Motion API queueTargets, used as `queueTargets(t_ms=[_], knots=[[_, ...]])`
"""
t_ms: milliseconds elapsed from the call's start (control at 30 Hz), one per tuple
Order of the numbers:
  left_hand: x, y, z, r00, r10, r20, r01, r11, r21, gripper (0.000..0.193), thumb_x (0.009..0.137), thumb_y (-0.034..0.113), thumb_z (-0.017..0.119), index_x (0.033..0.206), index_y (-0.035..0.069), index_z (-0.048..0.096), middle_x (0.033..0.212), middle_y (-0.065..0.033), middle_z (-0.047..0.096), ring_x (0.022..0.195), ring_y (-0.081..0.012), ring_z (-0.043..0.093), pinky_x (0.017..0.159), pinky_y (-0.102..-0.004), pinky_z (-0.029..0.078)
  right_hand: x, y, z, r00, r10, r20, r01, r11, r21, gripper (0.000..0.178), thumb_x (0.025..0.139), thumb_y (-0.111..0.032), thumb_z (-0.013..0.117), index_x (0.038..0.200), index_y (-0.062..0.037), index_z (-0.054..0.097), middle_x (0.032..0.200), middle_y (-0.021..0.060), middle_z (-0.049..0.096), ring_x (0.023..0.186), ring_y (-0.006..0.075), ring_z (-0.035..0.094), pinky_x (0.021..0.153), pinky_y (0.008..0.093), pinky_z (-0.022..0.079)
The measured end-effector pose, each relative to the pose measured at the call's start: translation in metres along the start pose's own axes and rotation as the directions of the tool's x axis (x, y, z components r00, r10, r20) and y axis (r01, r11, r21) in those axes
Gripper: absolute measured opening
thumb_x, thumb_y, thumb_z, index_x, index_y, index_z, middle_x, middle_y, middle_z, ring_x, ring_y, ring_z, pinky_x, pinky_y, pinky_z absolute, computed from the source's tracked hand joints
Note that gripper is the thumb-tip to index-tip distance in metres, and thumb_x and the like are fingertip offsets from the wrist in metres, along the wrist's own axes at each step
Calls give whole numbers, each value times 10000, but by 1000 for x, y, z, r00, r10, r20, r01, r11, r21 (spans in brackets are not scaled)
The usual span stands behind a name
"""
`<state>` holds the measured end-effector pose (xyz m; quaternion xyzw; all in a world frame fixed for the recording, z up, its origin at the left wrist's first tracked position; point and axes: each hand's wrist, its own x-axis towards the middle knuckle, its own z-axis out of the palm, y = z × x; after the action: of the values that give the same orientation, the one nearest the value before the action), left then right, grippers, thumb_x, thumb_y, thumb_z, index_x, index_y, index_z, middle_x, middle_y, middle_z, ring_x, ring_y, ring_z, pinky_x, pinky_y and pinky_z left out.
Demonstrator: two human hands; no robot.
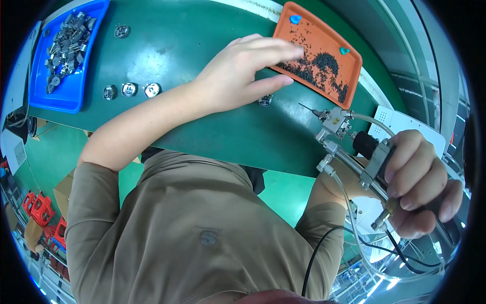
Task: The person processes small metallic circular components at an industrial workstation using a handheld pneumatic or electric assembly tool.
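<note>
**Orange tray [318, 39] of small black pieces [326, 63]**

Left hand [243, 68], thumb parted from fingers, seemingly empty, extends over its edge. Right hand [420, 180] curls around a metal needle tool [373, 167], tip near the tray. At left, a blue tray [71, 95] holds heaped grey parts [73, 43].

The head view looks from the wearer's head steeply down through a wide fisheye lens, taking in the worktop [167, 30] and the wearer's shirt [212, 202]. It sits close, with the right hand [417, 185] large beside the rim. The worktop's near edge crosses mid-frame; past its left end, floor [45, 152] and stools [41, 209] look small and distant.
</note>
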<state>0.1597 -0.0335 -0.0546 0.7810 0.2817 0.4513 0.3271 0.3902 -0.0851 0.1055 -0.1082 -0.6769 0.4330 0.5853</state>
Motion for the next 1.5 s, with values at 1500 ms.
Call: queueTargets(t_ms=[1500], knots=[[-31,-8,-12,936,120,331,-177,973,149,153,788,140,809,914,64,768,1040,0,723,931,-206,646,839,-369,506,-1,59,12,949,125,288,-173,974,147,285,951,-184,672,1211,-202,558,789,-12,603,580,112,580,566,290,482]])
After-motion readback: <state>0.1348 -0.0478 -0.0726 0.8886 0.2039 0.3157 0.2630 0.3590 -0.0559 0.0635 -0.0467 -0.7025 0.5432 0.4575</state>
